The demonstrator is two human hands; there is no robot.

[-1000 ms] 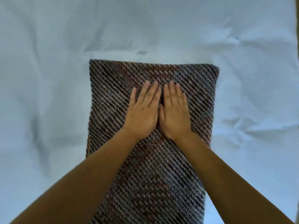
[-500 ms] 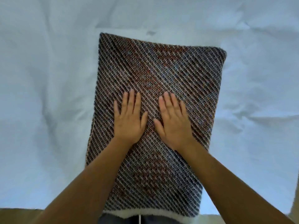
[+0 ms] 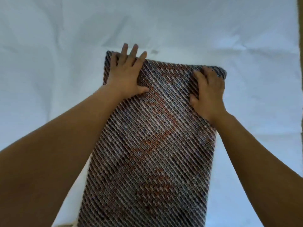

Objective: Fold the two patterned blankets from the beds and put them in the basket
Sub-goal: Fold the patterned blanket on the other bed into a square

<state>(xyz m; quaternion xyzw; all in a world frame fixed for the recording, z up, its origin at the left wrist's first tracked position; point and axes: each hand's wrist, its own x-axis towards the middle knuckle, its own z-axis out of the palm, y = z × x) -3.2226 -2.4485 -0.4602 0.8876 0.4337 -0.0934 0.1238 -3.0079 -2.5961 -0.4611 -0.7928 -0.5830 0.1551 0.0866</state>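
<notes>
Currently my flat left hand (image 3: 126, 76) is only pressing the folded brown-and-grey woven blanket (image 3: 152, 145) on the white bed sheet (image 3: 49, 63) while my right hand (image 3: 208, 92) is gripping its corner, risking the layers slipping apart.

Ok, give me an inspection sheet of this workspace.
Surface: white sheet, creased.
Job's things: blanket folded to a long rectangle, flat on the sheet; basket not in view.
Clutter: nothing seen.
Grips: left grip flat on the blanket's far left corner, fingers straight past the edge; right grip curled over its far right corner.
Cables: nothing seen.
Surroundings: dark strip at the right frame edge.
</notes>
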